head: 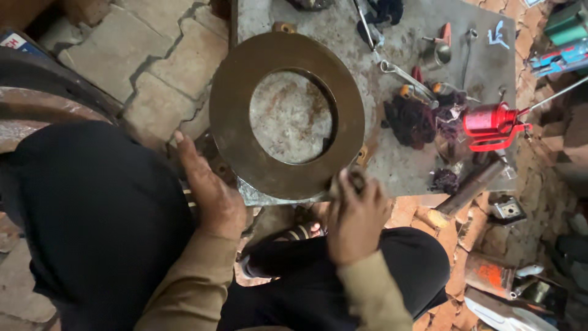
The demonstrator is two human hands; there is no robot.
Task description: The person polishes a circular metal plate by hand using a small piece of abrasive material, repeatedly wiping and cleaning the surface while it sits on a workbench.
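Under both my hands sits the grey metal slab [429, 92], rust-stained and resting low over the stone floor [153, 61]. Lying flat on it, just ahead of my fingers, is the big dark brass-coloured ring [229, 116]; its near rim reaches the slab's edge between my two hands. My left hand [211, 193] lies open, fingers spread, at the slab's near-left corner just beside the ring's lower left rim; whether it touches the ring I cannot tell. My right hand [355, 217] is closed around a small dark piece [355, 179] held at the ring's near rim, its shape too blurred to name. Beyond my right hand, further along the slab, stand a red oil can [490, 122], a clump of dark rags [410, 119], a spanner [401, 73] and, leaning off the edge, a hammer [462, 193].

I judge the ring sits close enough to the edge that a hard push from my right hand could slide it off toward my knees, and my open left fingers could be pinched beneath its rim.
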